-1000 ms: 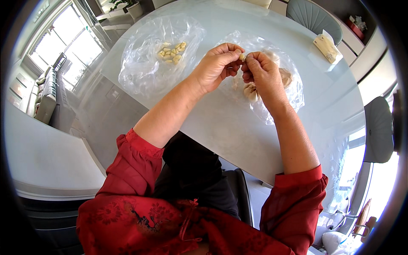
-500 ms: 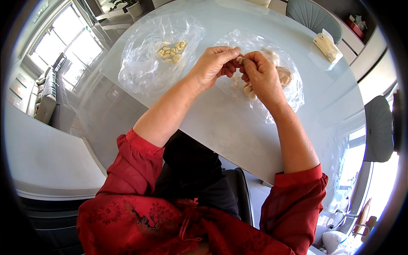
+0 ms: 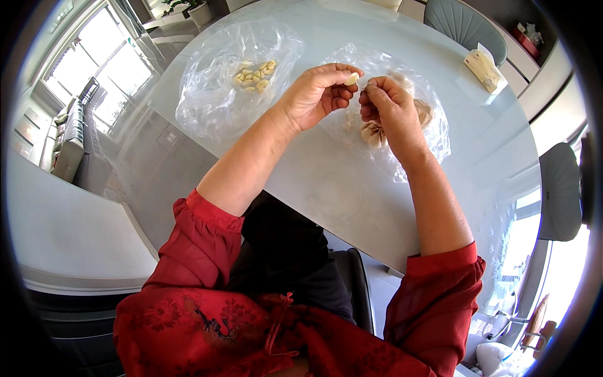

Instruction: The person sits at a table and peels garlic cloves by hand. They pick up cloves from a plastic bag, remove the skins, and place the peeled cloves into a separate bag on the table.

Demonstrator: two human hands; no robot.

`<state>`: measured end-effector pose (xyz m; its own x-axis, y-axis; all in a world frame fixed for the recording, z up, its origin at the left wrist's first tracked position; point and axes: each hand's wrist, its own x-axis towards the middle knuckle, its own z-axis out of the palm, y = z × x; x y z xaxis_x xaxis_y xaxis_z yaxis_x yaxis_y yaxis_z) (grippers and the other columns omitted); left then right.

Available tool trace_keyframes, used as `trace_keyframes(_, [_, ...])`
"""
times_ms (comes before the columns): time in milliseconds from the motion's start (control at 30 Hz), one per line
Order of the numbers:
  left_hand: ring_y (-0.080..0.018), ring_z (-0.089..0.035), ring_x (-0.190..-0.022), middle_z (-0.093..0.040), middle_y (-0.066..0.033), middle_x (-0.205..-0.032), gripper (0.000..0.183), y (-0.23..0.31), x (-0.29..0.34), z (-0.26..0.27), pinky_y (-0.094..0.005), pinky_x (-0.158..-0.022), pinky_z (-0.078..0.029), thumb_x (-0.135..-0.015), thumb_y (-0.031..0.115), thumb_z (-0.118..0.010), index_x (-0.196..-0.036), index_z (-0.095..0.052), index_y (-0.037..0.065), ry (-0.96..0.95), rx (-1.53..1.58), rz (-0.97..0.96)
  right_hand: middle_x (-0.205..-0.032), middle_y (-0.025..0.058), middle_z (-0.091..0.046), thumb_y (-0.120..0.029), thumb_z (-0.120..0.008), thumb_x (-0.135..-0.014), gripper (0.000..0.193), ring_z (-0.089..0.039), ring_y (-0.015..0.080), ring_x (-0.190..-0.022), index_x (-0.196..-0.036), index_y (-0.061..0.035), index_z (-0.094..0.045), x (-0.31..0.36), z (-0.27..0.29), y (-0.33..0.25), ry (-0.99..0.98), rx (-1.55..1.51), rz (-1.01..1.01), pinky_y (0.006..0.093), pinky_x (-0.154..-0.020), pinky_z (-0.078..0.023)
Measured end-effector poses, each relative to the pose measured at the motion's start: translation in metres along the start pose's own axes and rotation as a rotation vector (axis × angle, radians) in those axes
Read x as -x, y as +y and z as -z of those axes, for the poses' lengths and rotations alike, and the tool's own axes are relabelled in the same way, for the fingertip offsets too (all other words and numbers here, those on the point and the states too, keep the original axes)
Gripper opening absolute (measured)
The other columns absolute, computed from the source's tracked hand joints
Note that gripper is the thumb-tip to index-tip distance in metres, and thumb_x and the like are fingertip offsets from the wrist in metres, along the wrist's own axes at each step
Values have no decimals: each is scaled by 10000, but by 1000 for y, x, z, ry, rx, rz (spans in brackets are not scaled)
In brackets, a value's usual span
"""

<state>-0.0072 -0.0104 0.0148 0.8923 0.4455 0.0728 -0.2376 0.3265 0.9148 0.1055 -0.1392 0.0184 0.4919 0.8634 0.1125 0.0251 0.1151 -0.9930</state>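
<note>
Between the thumb and fingertips of my left hand (image 3: 313, 95) is a pale garlic clove (image 3: 351, 79). Close beside it, my right hand (image 3: 394, 112) is pinched shut; whatever its fingertips hold is too small to make out. Both hands hover at the near edge of a clear plastic bag (image 3: 435, 146) laid on the table. On that bag lie a garlic bulb (image 3: 373, 136) with its cloves showing and more garlic (image 3: 423, 113), partly covered by my right hand. Further left, several peeled cloves (image 3: 256, 76) rest on another clear plastic bag (image 3: 210, 110).
The glossy pale table (image 3: 339, 182) has a rounded far edge. A tissue pack (image 3: 485, 70) lies at its far right, near a grey chair (image 3: 465, 28). Another dark grey chair (image 3: 558, 191) stands at the right. My lap is below the near edge.
My hands have drawn apart slightly. The clove now shows bare in my left fingertips, and my right hand has moved a little to the right, uncovering more of the bulb.
</note>
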Motion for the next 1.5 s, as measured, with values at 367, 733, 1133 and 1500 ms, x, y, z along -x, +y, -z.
trace_keyframes(367, [-67,-515,-683,-572,-1,-793,218,4,2,-3,-194,-620,-453,-868,150,-560,-1024,-604,4,41,37,-44,-832,34,-574,-177,-471,-910,189,-545,101,-722,-939,-13,-562,-1,3,-1,25,-46,-35,255,-681,-480])
trace_keyframes(733, [-69,-510,-681,-586,-2,-791,198,-2,-1,1,-202,-611,-439,-911,158,-531,-1025,-613,19,52,-45,-126,-804,97,-621,-130,-516,-870,171,-587,132,-715,-930,20,-572,-6,1,7,183,366,175,273,-674,-480])
trace_keyframes(1133, [-83,-536,-678,-595,-23,-799,134,-3,2,-4,-227,-591,-441,-915,185,-552,-970,-576,65,149,-277,-237,-823,84,-632,-130,-461,-880,208,-610,150,-735,-954,8,-597,-3,-1,3,153,285,167,288,-693,-484])
trace_keyframes(1500, [-83,-583,-661,-606,-16,-777,87,-12,3,-11,-224,-557,-466,-932,130,-515,-969,-534,53,289,-782,-580,-839,97,-652,-174,-581,-864,219,-616,132,-752,-966,19,-602,-1,-7,2,93,380,198,274,-698,-487])
